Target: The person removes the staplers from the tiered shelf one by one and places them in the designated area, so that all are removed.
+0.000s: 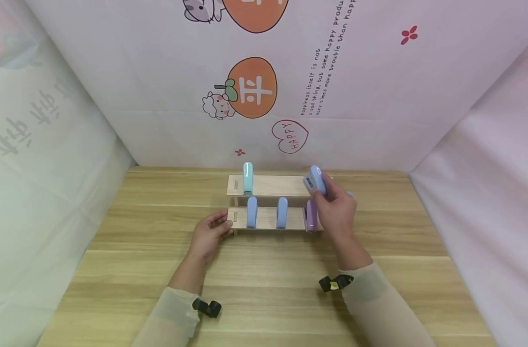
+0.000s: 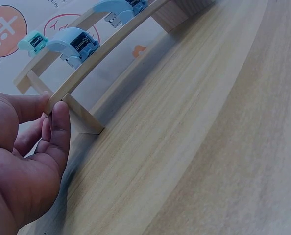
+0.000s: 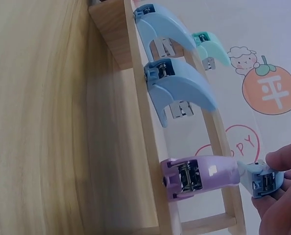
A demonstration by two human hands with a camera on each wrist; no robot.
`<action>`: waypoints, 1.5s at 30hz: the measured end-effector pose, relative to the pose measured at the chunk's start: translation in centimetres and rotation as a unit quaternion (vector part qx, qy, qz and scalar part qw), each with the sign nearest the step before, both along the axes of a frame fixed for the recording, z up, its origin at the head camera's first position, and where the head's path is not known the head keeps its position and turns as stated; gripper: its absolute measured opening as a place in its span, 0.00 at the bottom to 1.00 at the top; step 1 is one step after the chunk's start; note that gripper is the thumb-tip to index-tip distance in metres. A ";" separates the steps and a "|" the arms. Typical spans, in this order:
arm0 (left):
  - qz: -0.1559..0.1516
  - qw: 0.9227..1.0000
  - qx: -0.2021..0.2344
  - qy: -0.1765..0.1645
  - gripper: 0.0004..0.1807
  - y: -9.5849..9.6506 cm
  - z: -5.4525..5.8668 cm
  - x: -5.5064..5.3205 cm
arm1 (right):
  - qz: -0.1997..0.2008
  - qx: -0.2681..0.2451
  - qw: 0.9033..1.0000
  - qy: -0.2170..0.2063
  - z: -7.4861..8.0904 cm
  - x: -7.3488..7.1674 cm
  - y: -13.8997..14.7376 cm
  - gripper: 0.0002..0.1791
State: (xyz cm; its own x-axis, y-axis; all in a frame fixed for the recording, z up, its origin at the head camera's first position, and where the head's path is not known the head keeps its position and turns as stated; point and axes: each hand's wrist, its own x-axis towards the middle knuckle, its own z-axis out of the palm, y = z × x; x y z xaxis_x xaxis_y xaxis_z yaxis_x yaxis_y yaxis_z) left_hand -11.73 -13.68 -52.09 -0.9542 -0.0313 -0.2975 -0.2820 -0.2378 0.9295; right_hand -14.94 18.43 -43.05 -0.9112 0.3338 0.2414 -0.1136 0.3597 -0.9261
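Observation:
My right hand (image 1: pixel 338 209) grips a light blue stapler (image 1: pixel 317 178) over the right part of the upper board (image 1: pixel 277 184) of a two-step wooden rack. In the right wrist view, this held stapler (image 3: pixel 266 181) overlaps the front end of a purple stapler (image 3: pixel 204 175). With thumb and fingers, my left hand (image 1: pixel 206 236) pinches the left end of the lower board (image 1: pixel 266 219). Two blue staplers (image 1: pixel 252 213) and the purple one stand along that lower board. A mint-green stapler (image 1: pixel 248 178) stands at the upper board's left end.
The rack stands on a wood-grain table (image 1: pixel 264 289), close to a white printed cloth (image 1: pixel 168 120) at the back. White cloth also hangs at both sides. A small light blue piece (image 1: pixel 350 193) shows just right of my right hand, mostly hidden.

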 end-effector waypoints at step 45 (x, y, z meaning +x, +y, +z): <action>-0.001 1.000 -0.004 -0.001 0.25 0.1 0.2 0.0 | -0.044 0.022 0.998 0.038 -1.6 0.5 3.7 0.24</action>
